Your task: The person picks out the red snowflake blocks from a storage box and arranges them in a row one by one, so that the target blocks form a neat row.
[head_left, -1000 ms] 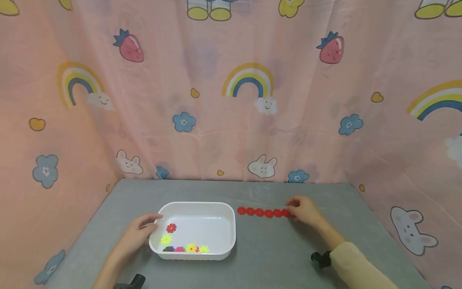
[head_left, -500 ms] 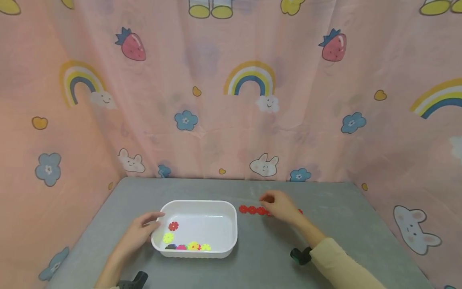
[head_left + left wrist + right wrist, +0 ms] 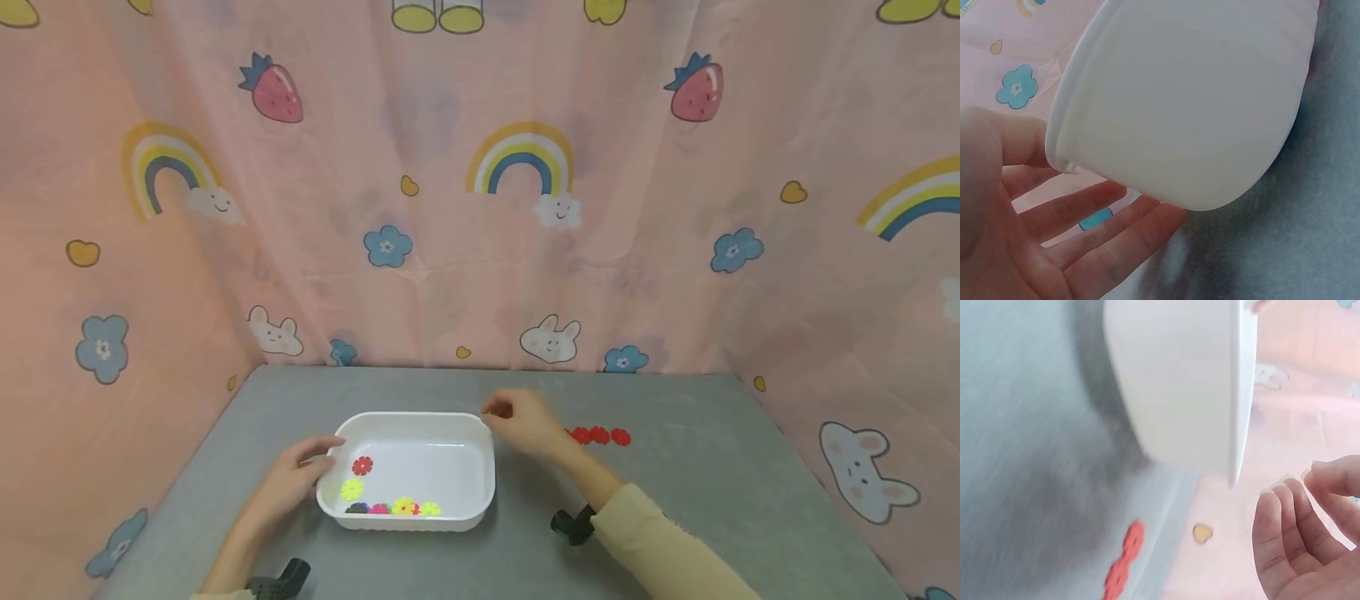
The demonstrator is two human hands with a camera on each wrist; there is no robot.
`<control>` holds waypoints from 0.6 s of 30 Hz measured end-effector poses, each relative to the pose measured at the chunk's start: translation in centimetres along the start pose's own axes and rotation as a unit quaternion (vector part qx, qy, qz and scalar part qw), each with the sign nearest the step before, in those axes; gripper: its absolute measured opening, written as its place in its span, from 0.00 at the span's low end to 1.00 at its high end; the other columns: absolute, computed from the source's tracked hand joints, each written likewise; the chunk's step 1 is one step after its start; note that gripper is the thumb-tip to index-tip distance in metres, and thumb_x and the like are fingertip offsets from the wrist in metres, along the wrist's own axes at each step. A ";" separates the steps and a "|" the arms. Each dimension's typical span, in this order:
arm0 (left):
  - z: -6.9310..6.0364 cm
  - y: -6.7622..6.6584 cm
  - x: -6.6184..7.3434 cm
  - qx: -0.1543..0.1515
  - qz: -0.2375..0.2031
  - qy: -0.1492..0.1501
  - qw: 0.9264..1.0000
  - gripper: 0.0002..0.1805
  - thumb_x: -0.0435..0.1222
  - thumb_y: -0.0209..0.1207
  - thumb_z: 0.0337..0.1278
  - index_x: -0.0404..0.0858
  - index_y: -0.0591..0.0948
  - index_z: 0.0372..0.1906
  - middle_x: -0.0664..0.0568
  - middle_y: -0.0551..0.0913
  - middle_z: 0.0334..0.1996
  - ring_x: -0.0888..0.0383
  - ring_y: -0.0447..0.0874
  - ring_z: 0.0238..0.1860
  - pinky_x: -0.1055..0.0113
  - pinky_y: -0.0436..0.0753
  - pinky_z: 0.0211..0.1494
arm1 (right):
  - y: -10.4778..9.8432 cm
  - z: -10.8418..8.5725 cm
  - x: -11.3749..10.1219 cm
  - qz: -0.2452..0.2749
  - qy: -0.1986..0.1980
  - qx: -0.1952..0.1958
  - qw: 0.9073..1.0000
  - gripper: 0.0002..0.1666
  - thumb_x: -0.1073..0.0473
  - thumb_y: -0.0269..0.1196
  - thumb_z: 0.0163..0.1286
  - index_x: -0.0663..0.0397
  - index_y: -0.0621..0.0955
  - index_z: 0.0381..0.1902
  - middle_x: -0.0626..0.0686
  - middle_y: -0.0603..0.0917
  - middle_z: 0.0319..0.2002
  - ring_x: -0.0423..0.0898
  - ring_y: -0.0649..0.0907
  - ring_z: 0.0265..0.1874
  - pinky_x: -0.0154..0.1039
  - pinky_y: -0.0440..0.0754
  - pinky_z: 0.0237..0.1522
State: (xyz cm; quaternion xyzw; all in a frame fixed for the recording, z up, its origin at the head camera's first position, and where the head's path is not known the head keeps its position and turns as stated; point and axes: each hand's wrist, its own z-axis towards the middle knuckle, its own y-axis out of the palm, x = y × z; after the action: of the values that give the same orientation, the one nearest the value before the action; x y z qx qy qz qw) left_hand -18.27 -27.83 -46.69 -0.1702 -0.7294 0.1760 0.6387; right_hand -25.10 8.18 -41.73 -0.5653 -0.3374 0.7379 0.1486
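Observation:
My left hand (image 3: 288, 479) holds the left rim of a white plastic tray (image 3: 416, 523). In the left wrist view the thumb reaches over the rim and the fingers lie against the outer wall (image 3: 1191, 112). My right hand (image 3: 528, 423) hovers at the tray's far right corner, fingers loosely bent. Nothing shows between its fingertips in the right wrist view. Right of that hand lies a row of red flower-shaped discs (image 3: 600, 435), whose left part the hand hides. Inside the tray are a red disc (image 3: 362, 466), a yellow disc (image 3: 352, 489) and several mixed-colour ones along the near wall.
A grey table (image 3: 675, 500) carries the tray and the red row. Behind and at both sides hangs a pink printed curtain (image 3: 435, 308). Dark wrist mounts (image 3: 281, 579) are strapped on both arms.
My right hand has moved left from the right end of the red row to the tray's corner, uncovering the row's right end. The left hand has stayed on the tray.

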 end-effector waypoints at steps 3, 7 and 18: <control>0.0 -0.1 0.0 0.000 0.001 0.001 1.000 0.21 0.39 0.56 0.73 0.39 0.78 0.65 0.35 0.71 0.69 0.40 0.75 0.61 0.55 0.85 0.53 | 1.0 0.2 -1.1 0.010 -0.016 -0.013 1.000 0.06 0.60 0.65 0.70 0.53 0.86 0.43 0.47 0.84 0.36 0.45 0.80 0.34 0.36 0.85 0.35; -0.2 -0.2 0.0 0.001 0.007 -0.002 1.000 0.21 0.40 0.56 0.73 0.40 0.78 0.66 0.36 0.71 0.69 0.40 0.72 0.64 0.52 0.84 0.56 | 2.2 0.4 -2.7 0.021 -0.030 -0.030 0.999 0.08 0.59 0.65 0.71 0.54 0.86 0.44 0.48 0.84 0.36 0.46 0.80 0.34 0.35 0.84 0.35; 0.0 0.0 -0.1 -0.001 0.002 -0.001 1.000 0.21 0.39 0.56 0.73 0.39 0.78 0.66 0.35 0.70 0.70 0.38 0.76 0.63 0.53 0.85 0.55 | 5.5 1.2 -5.9 0.049 -0.043 -0.046 0.997 0.06 0.59 0.65 0.71 0.53 0.86 0.43 0.45 0.82 0.33 0.44 0.79 0.33 0.33 0.81 0.31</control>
State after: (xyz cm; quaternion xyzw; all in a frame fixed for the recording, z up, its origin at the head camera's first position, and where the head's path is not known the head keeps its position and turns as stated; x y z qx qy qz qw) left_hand -18.23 -27.89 -46.77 -0.1723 -0.7298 0.1771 0.6374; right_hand -23.45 0.28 -40.91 -0.5555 -0.3486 0.7515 0.0712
